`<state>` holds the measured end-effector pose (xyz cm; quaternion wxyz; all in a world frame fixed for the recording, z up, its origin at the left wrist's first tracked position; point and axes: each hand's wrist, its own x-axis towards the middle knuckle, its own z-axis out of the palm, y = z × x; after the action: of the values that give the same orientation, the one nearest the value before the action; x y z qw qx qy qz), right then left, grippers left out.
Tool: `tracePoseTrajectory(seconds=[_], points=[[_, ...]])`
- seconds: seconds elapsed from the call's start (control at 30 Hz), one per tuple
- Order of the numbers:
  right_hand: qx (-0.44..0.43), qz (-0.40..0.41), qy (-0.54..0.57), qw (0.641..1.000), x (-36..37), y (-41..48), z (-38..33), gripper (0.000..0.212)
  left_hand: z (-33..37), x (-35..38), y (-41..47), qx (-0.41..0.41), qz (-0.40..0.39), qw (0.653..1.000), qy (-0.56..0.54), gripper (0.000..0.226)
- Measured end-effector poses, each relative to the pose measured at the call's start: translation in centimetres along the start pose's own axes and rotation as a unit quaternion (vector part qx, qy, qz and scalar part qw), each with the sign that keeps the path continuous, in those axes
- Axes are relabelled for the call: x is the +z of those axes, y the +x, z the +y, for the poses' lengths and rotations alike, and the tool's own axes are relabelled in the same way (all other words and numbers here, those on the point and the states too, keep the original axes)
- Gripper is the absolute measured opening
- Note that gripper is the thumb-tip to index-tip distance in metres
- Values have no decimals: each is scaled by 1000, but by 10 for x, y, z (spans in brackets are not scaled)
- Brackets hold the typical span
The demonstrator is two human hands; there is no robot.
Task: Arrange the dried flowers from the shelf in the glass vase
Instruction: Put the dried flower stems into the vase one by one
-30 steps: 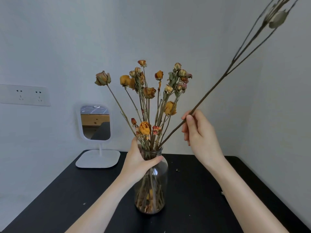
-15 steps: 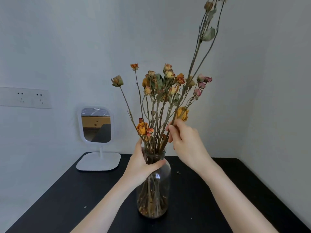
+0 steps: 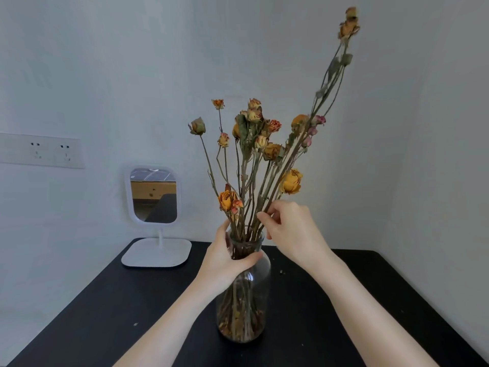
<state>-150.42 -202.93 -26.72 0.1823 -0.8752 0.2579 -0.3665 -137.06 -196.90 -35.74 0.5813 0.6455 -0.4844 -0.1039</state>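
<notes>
A clear glass vase [image 3: 244, 308] stands on the black table [image 3: 330, 313], filled with a bunch of dried orange and pink roses [image 3: 254, 144]. My left hand [image 3: 225, 260] grips the vase around its neck. Just above the rim, my right hand [image 3: 289, 229] pinches a long dried stem [image 3: 330, 83] low down. That stem rises far above the bunch, leaning right, with a dried bloom at its tip. Its lower end goes down among the other stems in the neck.
A small white-framed mirror [image 3: 154, 197] on a flat white base stands at the table's back left. A wall socket plate [image 3: 39, 151] sits on the left wall. Walls close the corner behind and to the right. Small flower crumbs lie on the table.
The long stem has swung from a steep rightward lean to nearly upright and has gone lower into the vase. My right hand has come down towards the rim. The left hand stays on the neck.
</notes>
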Motion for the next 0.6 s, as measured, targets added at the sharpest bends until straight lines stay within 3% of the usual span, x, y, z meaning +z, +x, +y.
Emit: tracePoseTrajectory(seconds=[0.13, 0.3, 0.4, 0.5, 0.6], points=[[22, -62, 32, 997, 6, -3, -2, 15, -3, 1, -1, 1, 1, 1000, -2, 79], [1, 76, 150, 986, -11, 1, -11, 13, -1, 0, -2, -5, 1, 1000, 2, 72], [-19, 120, 207, 971, -16, 3, -15, 17, 0, 0, -4, -5, -1, 1000, -3, 72], [-13, 87, 158, 983, -11, 1, -13, 20, 0, 1, -5, -4, 4, 1000, -9, 71], [6, -4, 78, 997, 3, -5, -5, 18, -1, 2, -6, 0, 5, 1000, -11, 69]])
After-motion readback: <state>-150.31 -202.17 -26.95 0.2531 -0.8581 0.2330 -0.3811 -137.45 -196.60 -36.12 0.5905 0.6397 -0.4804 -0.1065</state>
